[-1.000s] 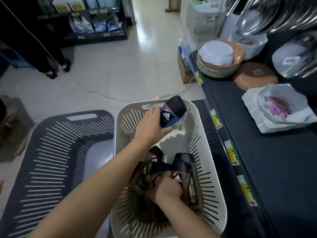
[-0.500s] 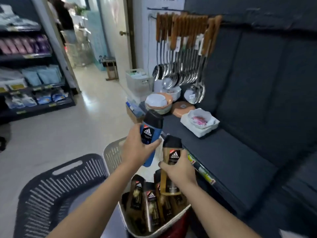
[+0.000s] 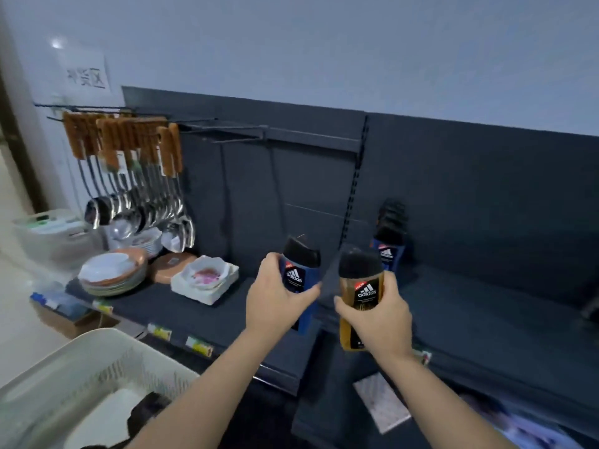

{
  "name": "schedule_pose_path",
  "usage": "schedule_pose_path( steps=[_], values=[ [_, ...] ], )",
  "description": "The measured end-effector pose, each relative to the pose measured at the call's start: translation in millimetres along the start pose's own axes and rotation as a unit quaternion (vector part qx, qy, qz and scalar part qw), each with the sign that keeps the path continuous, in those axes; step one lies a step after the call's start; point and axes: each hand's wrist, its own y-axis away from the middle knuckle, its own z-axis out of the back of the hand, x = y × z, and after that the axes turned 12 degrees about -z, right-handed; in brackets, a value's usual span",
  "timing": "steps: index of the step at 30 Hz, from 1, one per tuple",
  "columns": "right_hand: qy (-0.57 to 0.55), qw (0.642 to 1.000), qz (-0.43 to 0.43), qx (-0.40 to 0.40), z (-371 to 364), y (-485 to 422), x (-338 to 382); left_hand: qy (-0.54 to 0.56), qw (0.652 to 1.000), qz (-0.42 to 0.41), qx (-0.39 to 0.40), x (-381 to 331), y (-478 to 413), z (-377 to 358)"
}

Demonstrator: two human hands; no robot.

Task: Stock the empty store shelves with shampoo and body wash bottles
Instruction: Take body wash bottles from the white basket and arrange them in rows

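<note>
Two bare forearms reach in from the bottom edge, no sleeves in sight. Left hand (image 3: 278, 298) and right hand (image 3: 382, 315) show no rings, watches or gloves.

You face a dark shelf (image 3: 470, 306) with yellow price tags (image 3: 198, 345) along its front edge. On its left end sits a stack of plates (image 3: 111, 277), with a brown plate (image 3: 168, 267) and a white flowered dish (image 3: 205, 278) just beside it. Farther right, a row of blue bottles (image 3: 389, 241) stands against the back panel.
</note>
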Motion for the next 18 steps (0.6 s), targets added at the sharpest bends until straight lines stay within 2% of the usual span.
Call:
schedule_pose_path(
  steps=[4,7,12,18],
  values=[
    [-0.035,0.993,-0.050,-0.098,70,-42,-40,0.021,0.999,-0.003,0.030,-43,-12,-71],
    [-0.048,0.988,-0.080,-0.126,109,-73,-71,0.016,0.999,0.033,0.031,-59,-22,-114],
    [-0.064,0.982,-0.125,-0.125,133,-124,-119,-0.001,0.999,0.051,0.009,-62,-30,-153],
    [-0.083,0.985,-0.124,-0.090,110,-195,-140,-0.029,0.998,0.055,-0.001,-52,-31,-173]
  ],
)
